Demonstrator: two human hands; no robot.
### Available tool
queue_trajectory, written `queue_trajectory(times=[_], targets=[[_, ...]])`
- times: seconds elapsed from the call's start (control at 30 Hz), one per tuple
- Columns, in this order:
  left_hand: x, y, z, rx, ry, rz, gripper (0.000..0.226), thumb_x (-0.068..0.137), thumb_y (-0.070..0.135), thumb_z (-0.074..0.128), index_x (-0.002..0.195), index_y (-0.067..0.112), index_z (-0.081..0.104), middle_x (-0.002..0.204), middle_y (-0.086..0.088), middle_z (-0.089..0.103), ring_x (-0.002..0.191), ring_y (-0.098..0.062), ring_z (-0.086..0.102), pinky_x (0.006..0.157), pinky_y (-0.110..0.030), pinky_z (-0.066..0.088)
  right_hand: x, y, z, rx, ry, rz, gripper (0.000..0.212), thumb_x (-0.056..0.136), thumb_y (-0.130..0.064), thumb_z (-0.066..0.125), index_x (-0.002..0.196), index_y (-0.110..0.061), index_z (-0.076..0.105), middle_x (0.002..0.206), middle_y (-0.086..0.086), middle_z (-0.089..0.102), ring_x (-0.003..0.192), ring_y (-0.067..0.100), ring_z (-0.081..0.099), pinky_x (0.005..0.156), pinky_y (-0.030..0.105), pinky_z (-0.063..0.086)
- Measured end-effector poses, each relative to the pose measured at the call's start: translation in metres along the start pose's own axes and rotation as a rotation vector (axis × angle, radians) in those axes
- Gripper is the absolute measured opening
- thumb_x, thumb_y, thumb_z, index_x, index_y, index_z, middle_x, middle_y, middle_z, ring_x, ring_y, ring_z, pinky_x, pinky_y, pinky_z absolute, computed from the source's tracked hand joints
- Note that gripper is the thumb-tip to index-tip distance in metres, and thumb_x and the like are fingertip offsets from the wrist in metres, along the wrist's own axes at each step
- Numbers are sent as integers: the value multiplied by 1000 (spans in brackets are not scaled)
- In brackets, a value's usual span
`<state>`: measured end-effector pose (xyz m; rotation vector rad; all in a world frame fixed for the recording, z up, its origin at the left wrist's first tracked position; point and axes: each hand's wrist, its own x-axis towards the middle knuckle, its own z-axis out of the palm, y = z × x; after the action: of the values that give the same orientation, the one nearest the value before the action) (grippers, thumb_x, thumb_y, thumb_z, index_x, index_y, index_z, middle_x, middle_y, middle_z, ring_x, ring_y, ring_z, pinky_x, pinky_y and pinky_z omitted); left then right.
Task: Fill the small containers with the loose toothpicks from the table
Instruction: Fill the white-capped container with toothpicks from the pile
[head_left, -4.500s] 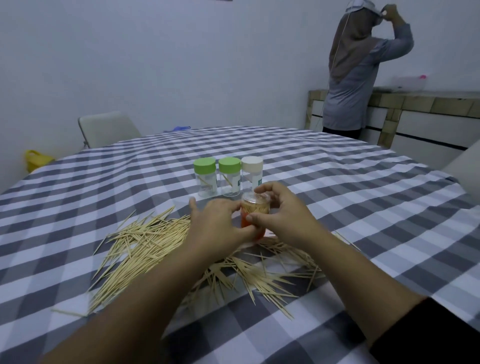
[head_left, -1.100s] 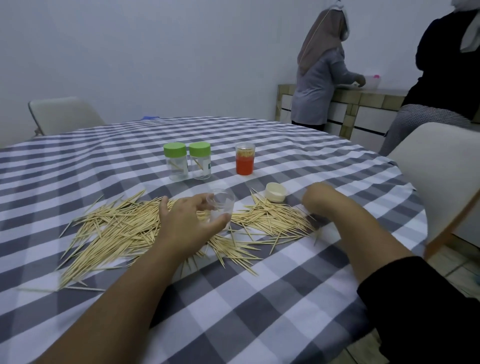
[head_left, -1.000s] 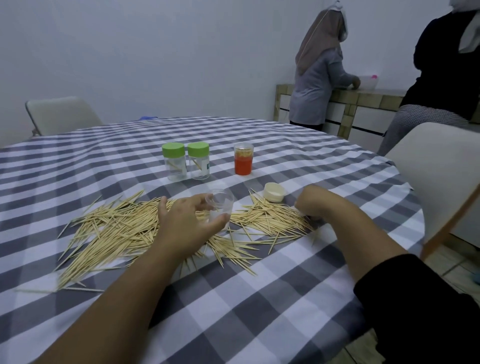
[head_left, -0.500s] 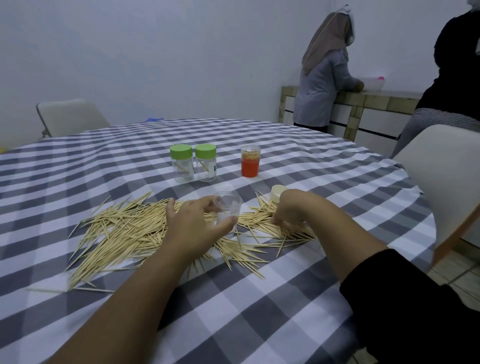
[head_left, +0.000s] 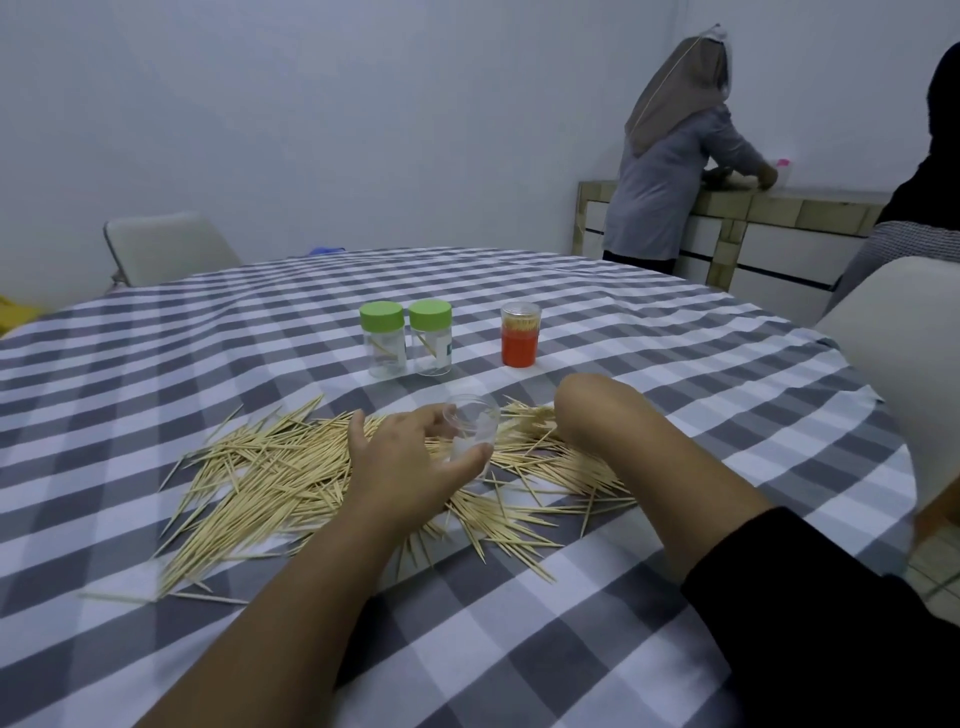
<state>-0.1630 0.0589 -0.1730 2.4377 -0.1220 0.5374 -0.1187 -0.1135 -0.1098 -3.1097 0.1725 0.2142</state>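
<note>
A wide heap of loose toothpicks (head_left: 270, 467) lies on the grey-and-white checked tablecloth (head_left: 156, 353). My left hand (head_left: 400, 467) grips a small clear container (head_left: 472, 426), lidless and tilted, just above the heap. My right hand (head_left: 582, 410) is bent down onto the toothpicks right of that container; its fingers are hidden behind the wrist. Behind the heap stand two clear jars with green lids (head_left: 382, 338) (head_left: 430, 335), each with a toothpick or two inside. An orange container (head_left: 519, 335) packed with toothpicks stands to their right.
A pale chair (head_left: 166, 247) stands at the table's far left, another (head_left: 904, 353) close at the right edge. One person (head_left: 670, 156) stands at a counter (head_left: 779, 208) at the back right; a second, in dark clothes (head_left: 935, 156), is at the frame's right edge.
My right hand has moved left from the table's bare cloth onto the toothpicks, covering the cream lid that lay there. My left hand keeps hold of the clear container.
</note>
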Motion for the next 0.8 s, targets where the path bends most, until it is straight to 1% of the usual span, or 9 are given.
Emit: queue_trajectory(times=[0.07, 0.17, 0.27, 0.3, 0.37, 0.43, 0.57, 0.7, 0.8], targets=[[1, 0, 0, 12, 6, -2, 54, 80, 61, 58, 125, 32, 54, 109, 17, 64, 121, -6, 48, 116, -46, -3, 5, 2, -2, 29, 16, 9, 12, 90, -9, 54, 82, -8, 46, 77, 4, 47, 64, 16, 46, 67, 29, 42], [2, 0, 1, 13, 10, -11, 56, 80, 63, 58, 126, 31, 54, 106, 19, 63, 121, -5, 48, 116, -46, -5, 11, 5, 4, 147, 70, 17, 13, 91, -9, 52, 78, -10, 49, 76, 4, 49, 64, 16, 47, 63, 28, 41], [3, -1, 1, 14, 17, -22, 57, 79, 64, 58, 126, 32, 53, 98, 23, 58, 120, -4, 48, 116, -45, -5, 17, 8, 18, 315, 177, -27, 12, 94, -14, 50, 86, -11, 58, 79, 5, 57, 68, 19, 53, 57, 29, 41], [3, -1, 2, 13, 21, -24, 58, 78, 64, 58, 126, 32, 53, 97, 24, 57, 120, -4, 48, 116, -45, -5, 18, 9, 22, 382, 191, -62, 13, 95, -15, 48, 89, -12, 60, 82, 6, 60, 72, 20, 55, 59, 31, 42], [4, -1, 2, 15, 18, -26, 59, 78, 65, 57, 127, 32, 53, 99, 23, 58, 121, -4, 47, 116, -45, -5, 19, 11, 26, 544, 198, -129, 18, 97, -19, 44, 91, -14, 60, 88, 6, 62, 80, 23, 58, 70, 37, 48], [3, 0, 4, 19, 13, -23, 59, 78, 65, 57, 126, 32, 53, 98, 23, 59, 121, -4, 47, 115, -45, -5, 17, 15, 27, 704, 221, -170, 21, 99, -21, 41, 91, -15, 59, 91, 7, 63, 86, 24, 59, 78, 41, 48], [2, 1, 4, 25, 10, -16, 57, 78, 65, 57, 124, 33, 54, 96, 24, 56, 120, -3, 47, 116, -45, -4, 11, 17, 25, 943, 239, -257, 23, 100, -23, 41, 95, -13, 61, 90, 5, 66, 83, 20, 58, 72, 34, 42], [1, 2, 3, 25, 6, -14, 54, 78, 64, 58, 122, 34, 54, 96, 25, 55, 118, -2, 47, 115, -43, -5, 7, 10, 25, 1190, 186, -331, 24, 100, -20, 44, 90, -8, 63, 82, 2, 67, 73, 9, 60, 73, 28, 46], [1, 3, 3, 14, 5, -8, 53, 78, 63, 59, 122, 34, 55, 98, 24, 58, 117, -2, 49, 115, -42, -5, 8, 3, 28, 1325, 135, -364, 24, 100, -17, 44, 87, -9, 62, 83, 4, 68, 78, 14, 65, 79, 32, 49]])
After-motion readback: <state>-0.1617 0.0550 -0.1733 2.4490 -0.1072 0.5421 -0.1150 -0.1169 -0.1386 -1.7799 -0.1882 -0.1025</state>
